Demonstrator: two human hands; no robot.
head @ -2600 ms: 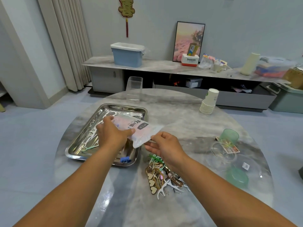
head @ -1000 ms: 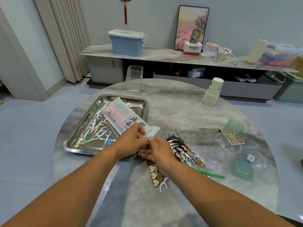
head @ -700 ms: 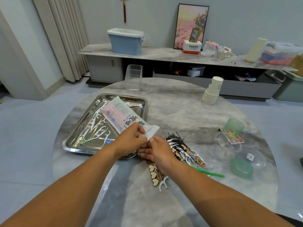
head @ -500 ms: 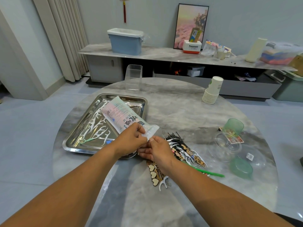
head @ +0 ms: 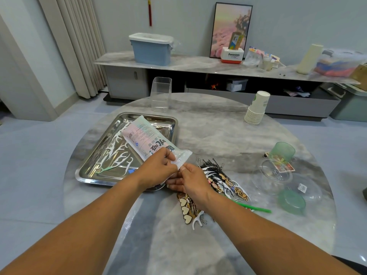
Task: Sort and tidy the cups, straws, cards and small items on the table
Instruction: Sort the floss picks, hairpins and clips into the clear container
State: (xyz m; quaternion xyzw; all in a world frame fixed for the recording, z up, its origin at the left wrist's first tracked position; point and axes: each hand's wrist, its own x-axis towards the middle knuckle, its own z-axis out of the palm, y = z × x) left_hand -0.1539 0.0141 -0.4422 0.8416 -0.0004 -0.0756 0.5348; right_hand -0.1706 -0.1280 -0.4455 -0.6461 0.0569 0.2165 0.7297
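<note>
Both hands share the grip on the straw packet (head: 148, 142): the left hand (head: 158, 170) pinches its clear near end from the left, the right hand (head: 189, 179) pinches the same end from the right, fingers curled tight, as if to open or seal it. The packet slants over the steel tray (head: 85, 169), which holds white floss picks (head: 117, 155). Sorting looks early to middling: paper cups (head: 257, 109) stand nested far right, yet a heap of pins, clips and wooden tags (head: 216, 181) lies loose on the desk (head: 218, 132), with a green straw (head: 256, 207), green cup (head: 283, 151), cards (head: 283, 165) and clear lids (head: 272, 175) scattered right. The clear bin (head: 160, 94) holds nothing I can see.
</note>
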